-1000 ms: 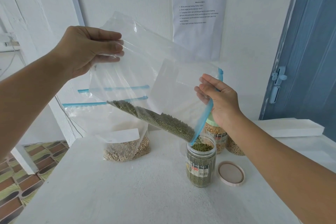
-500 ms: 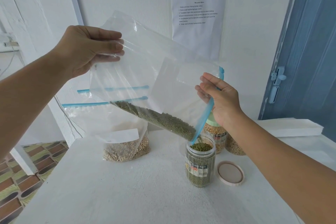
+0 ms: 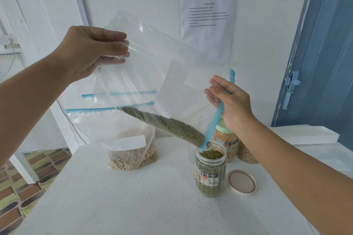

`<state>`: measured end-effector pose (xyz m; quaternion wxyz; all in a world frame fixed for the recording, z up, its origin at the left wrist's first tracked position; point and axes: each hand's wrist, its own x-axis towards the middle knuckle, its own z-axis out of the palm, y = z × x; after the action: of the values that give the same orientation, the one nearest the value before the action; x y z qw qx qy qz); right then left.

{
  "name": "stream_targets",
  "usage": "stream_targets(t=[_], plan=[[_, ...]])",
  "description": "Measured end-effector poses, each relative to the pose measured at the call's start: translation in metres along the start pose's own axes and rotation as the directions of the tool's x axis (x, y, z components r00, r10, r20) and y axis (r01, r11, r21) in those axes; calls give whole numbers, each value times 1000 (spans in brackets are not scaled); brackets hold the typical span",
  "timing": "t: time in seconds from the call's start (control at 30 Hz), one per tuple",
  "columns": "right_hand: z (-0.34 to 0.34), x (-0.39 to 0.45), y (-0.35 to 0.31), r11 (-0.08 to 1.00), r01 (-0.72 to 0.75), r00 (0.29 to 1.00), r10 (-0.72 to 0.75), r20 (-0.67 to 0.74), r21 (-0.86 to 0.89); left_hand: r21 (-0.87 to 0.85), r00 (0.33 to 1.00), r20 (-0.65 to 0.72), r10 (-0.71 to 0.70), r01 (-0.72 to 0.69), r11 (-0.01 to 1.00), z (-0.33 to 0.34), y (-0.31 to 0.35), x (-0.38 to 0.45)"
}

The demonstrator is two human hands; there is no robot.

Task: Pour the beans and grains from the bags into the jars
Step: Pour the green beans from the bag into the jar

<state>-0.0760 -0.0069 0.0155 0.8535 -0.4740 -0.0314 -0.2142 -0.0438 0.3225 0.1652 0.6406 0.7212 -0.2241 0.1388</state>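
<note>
A clear zip bag (image 3: 162, 74) of green beans (image 3: 168, 126) hangs tilted above the table, its blue zip mouth down at the right. My left hand (image 3: 91, 51) pinches the bag's raised bottom corner. My right hand (image 3: 231, 105) holds the blue zip edge near the mouth. The mouth's lowest corner sits just over an open clear jar (image 3: 210, 171), which is nearly full of green beans. The jar's beige lid (image 3: 242, 182) lies flat to its right.
Bags of pale grains (image 3: 131, 156) with blue zips stand behind at the left. Two more filled jars, one with a green lid (image 3: 226, 139), stand behind the open jar. A white table (image 3: 118, 202) carries everything; a blue door (image 3: 324, 44) is at the right.
The heap of green beans in the bag has slid a little lower toward the mouth. Both hands keep nearly the same places.
</note>
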Motion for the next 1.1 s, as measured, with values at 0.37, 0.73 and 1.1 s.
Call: stream_targets(t=[0.37, 0.73, 1.1], plan=[[1, 1, 1, 1000, -1, 1000, 1, 3, -1, 0, 1000, -8, -2, 2, 1000, 0, 1, -3], [3, 4, 1, 1000, 11, 1000, -11, -1, -13, -2, 1000, -15, 1, -1, 1000, -1, 1, -3], [4, 7, 2, 1000, 14, 1000, -14, -2, -15, 7, 1000, -11, 9, -9, 1000, -3, 3, -3]])
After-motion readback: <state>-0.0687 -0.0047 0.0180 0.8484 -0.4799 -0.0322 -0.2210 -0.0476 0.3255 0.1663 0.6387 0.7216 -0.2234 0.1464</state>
